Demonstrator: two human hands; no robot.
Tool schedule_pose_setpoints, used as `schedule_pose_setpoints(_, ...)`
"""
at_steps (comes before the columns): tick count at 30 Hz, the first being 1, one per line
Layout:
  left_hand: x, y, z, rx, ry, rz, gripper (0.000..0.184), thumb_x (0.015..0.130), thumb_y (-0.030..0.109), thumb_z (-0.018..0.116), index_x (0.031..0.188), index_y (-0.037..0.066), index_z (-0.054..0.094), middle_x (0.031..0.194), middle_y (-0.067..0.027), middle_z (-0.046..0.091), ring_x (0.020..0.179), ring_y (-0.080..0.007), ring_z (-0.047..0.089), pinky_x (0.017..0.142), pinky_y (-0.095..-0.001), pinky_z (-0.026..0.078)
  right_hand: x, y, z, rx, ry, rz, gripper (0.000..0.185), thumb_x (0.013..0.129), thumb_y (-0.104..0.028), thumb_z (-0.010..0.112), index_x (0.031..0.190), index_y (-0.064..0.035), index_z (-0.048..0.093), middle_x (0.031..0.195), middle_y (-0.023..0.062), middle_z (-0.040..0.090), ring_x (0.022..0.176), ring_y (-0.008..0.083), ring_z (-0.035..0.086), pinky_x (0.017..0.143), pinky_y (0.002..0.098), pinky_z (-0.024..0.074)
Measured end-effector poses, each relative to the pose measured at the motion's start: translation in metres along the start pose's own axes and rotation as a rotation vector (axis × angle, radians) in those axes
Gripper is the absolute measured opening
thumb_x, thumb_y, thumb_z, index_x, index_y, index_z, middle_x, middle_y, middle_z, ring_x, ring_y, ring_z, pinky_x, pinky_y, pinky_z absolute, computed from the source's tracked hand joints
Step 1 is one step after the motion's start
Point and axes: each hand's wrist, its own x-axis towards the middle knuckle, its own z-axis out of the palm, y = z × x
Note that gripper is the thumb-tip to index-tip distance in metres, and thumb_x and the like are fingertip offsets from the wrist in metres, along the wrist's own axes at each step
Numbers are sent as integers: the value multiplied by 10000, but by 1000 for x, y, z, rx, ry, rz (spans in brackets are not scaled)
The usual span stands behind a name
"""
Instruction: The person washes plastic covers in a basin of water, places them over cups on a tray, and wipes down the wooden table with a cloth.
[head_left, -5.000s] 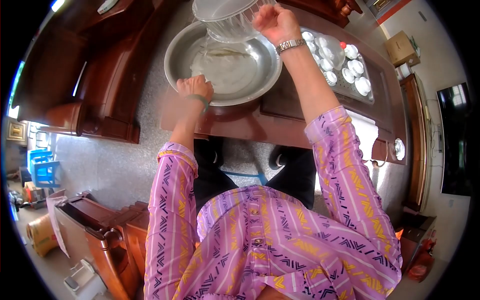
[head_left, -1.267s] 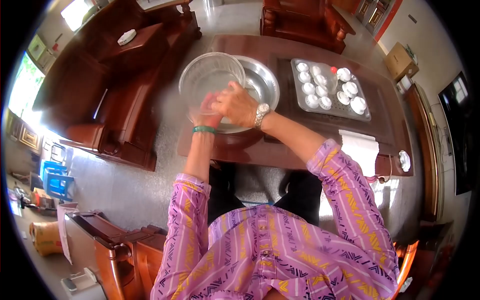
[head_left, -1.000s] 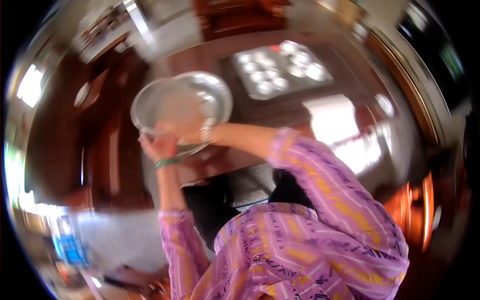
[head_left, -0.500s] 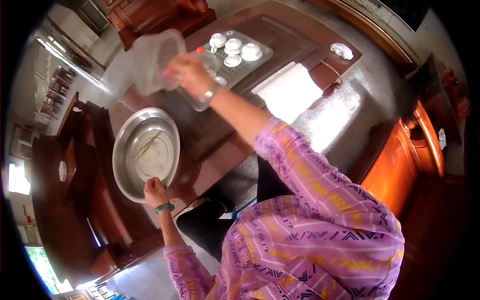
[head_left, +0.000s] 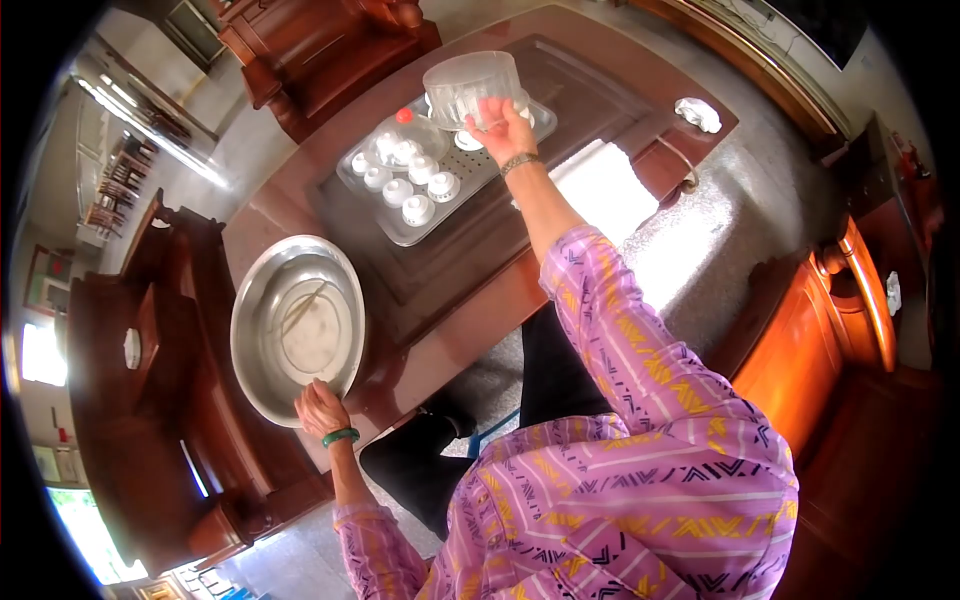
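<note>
My right hand [head_left: 502,128] holds a clear plastic cover [head_left: 470,78] by its lower edge, above the far end of a metal tray [head_left: 405,235]. On that tray stand several small white cups [head_left: 418,209]. A transparent dome lid [head_left: 385,135] with a red knob lies over some cups at the tray's left part. My left hand [head_left: 322,410], with a green bangle at the wrist, is closed at the near rim of a metal basin [head_left: 243,330]. Inside the basin lies a thin, pale strip [head_left: 303,308], with a little clear water perhaps.
The tray and basin are on a dark wooden table [head_left: 440,330]. A folded white cloth [head_left: 605,190] lies by the table's right edge, and crumpled white tissue [head_left: 697,114] at its far right corner. Carved wooden chairs [head_left: 325,50] stand around the table.
My right hand has swung the clear cover to the right, from beyond the basin to over the tray's far end. My left hand stays at the basin's rim.
</note>
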Motion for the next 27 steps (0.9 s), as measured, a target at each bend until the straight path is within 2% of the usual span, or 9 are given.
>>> schedule_pose_setpoints(12, 0, -5, 3, -25, 0, 67, 382, 905, 264, 412, 699, 0, 596, 727, -173, 591, 734, -369, 517, 684, -444, 410, 32, 8, -35, -11, -9, -31, 154, 906, -256, 535, 830, -121, 538, 873, 30, 598, 1088, 237, 484, 914, 549, 374)
schedule_pose_setpoints(15, 0, -4, 3, -42, 31, 39, 395, 910, 278, 408, 725, -7, 611, 742, -177, 599, 746, -371, 523, 688, -446, 416, 40, 9, -43, 14, 13, -40, 145, 918, -257, 511, 879, -118, 530, 861, 48, 592, 1064, 241, 490, 926, 560, 381)
schedule_pose_setpoints(18, 0, 0, -2, -13, -25, 9, 405, 912, 289, 404, 742, -8, 622, 759, -177, 607, 762, -372, 528, 697, -448, 422, 46, 9, -50, -54, 65, -36, 250, 963, -280, 396, 1067, -63, 464, 948, 115, 561, 1029, 281, 496, 938, 564, 390)
schedule_pose_setpoints(19, 0, 1, -3, -10, -20, 4, 408, 913, 290, 402, 741, -6, 622, 761, -176, 608, 764, -372, 528, 699, -447, 422, 49, 9, -52, -55, 65, -35, 250, 963, -280, 396, 1067, -63, 464, 948, 115, 561, 1029, 281, 496, 938, 564, 390)
schedule_pose_setpoints(22, 0, 0, -5, 22, -75, -25, 466, 930, 348, 346, 786, 29, 654, 813, -165, 634, 814, -356, 544, 747, -445, 424, 63, 8, -63, -175, 90, -27, 300, 967, -291, 378, 1096, -28, 445, 963, 144, 561, 967, 298, 521, 914, 564, 407)
schedule_pose_setpoints(24, 0, -2, -4, 27, -85, -22, 465, 931, 343, 344, 780, 28, 651, 808, -166, 633, 817, -356, 545, 749, -445, 424, 66, 8, -64, -220, 146, 4, 347, 953, -314, 409, 1131, -16, 422, 926, 162, 571, 859, 307, 555, 830, 542, 456)
schedule_pose_setpoints(25, 1, -1, -3, 29, -95, -14, 464, 933, 339, 343, 773, 28, 649, 804, -166, 633, 819, -356, 546, 751, -445, 424, 64, 8, -61, -221, 148, 5, 347, 953, -314, 409, 1131, -16, 422, 926, 162, 571, 859, 307, 555, 830, 542, 456)
schedule_pose_setpoints(27, 2, 4, -7, 39, -94, -16, 461, 933, 335, 345, 767, 28, 645, 797, -162, 633, 816, -357, 546, 749, -446, 423, 55, 10, -47, -340, 369, -29, 368, 909, -289, 472, 1137, -2, 444, 902, 173, 570, 774, 315, 571, 704, 508, 484)
